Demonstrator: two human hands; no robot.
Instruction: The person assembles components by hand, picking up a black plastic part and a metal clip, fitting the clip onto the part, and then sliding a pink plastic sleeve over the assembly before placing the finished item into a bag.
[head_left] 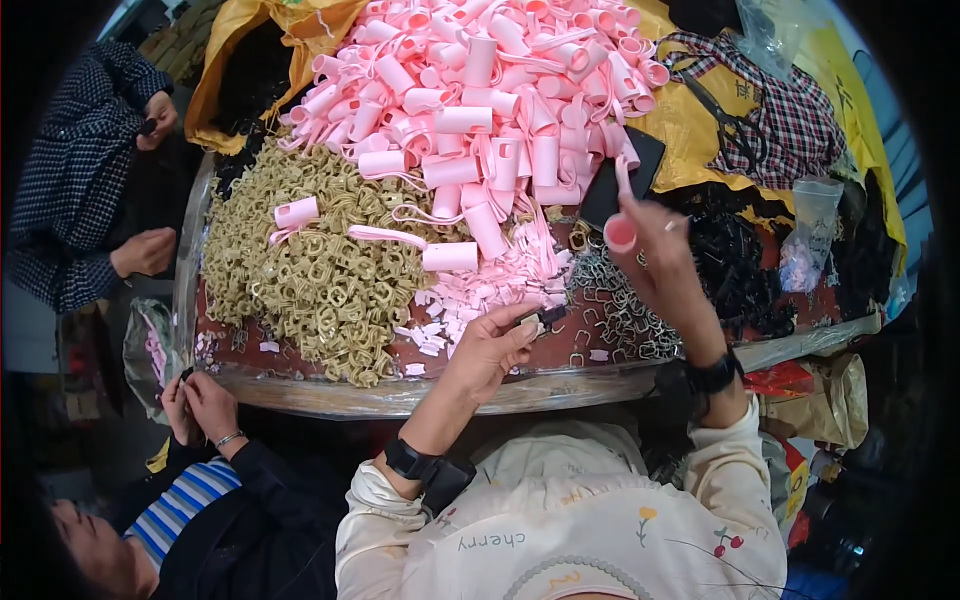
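My left hand [490,352] is over the near edge of the table, pinching a small black plastic piece [548,317] between thumb and fingers. Farther right, my right hand [662,262] grips a pink tube with a strap [620,234]; its open end faces me, and the hand is slightly blurred. Beneath and beside that hand lie metal wire loops [625,320]. Small pale pink pieces [490,285] are heaped just beyond my left hand. A large mound of pink strapped tubes [470,120] covers the far middle, and beside it spreads a pile of olive-tan buckles [330,260].
A dark flat object [625,180], scissors [735,125] and a checked cloth [800,130] lie at the far right. Black parts [735,270] and a clear bag [808,235] sit nearer. Two other people work along the left side, their hands [145,250] close to the table.
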